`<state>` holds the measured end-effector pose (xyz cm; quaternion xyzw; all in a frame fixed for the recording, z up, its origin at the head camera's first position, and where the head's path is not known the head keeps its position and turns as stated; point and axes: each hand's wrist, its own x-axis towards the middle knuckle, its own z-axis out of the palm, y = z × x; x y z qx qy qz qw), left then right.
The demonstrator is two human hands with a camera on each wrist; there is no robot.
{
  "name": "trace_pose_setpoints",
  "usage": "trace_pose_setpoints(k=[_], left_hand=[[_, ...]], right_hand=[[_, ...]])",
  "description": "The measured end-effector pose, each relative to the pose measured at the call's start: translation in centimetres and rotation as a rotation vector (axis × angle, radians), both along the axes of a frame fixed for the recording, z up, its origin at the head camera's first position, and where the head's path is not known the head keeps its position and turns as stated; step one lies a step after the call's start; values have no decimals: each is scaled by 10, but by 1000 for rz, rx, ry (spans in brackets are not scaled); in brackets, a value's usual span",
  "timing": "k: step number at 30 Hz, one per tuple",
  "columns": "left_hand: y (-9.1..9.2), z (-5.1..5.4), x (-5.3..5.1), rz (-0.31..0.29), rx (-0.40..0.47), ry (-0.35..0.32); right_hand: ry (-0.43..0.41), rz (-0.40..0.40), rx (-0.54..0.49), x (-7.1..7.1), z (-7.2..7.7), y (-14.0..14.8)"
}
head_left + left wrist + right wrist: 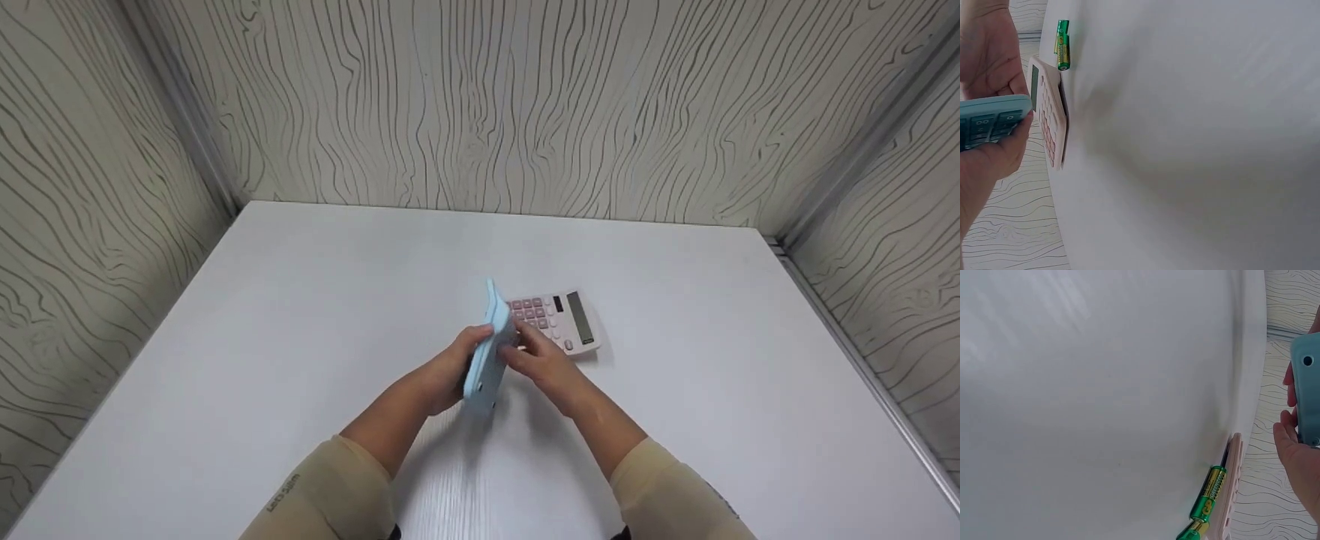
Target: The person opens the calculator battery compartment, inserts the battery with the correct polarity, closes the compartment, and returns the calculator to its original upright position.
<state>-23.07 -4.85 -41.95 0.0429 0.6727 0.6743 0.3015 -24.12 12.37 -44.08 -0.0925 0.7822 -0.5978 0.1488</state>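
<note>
A light blue calculator (487, 367) stands nearly edge-on above the table, its keys facing left and its back facing right. My left hand (448, 375) grips it by the side, the thumb over its edge. Close against its back is my right hand (551, 371), thumb and forefinger bent towards that face; whether they pinch anything is hidden. Dark keys of the blue calculator (994, 125) show in the left wrist view. In the right wrist view, its back (1310, 394) has a dark round spot. Behind the hands, a pink-and-white calculator (583, 322) lies on the table.
Green-and-gold batteries (1063, 45) lie beside the pink-and-white calculator, seen in both wrist views. The white table (300, 300) reaches back to wood-patterned panels (480, 105), with more panels at both sides.
</note>
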Motion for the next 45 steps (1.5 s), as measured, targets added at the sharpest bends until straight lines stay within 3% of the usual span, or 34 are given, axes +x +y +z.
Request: trace_pose_setpoints(k=[9,12,19,26,32,38,45], left_hand=[[0,1,-2,11,-3,-14],[0,0,-4,11,4,17],[-1,-3,-6,67,-33,83],[-4,-1,-11,105,-152,169],[-10,2,-15,166,-173,132],[-15,1,-18,252,-274,91],[-21,-2,-17,248,-336,73]], right_hand=[[-17,-50,-41,-3,3,-4],[-14,-76,-26,-5,5,-3],[5,-122,110,-8,9,1],[-13,-107,247,-10,10,5],[15,-126,368,-11,11,8],[30,-139,427,-10,11,11],[38,-142,458,-7,6,13]])
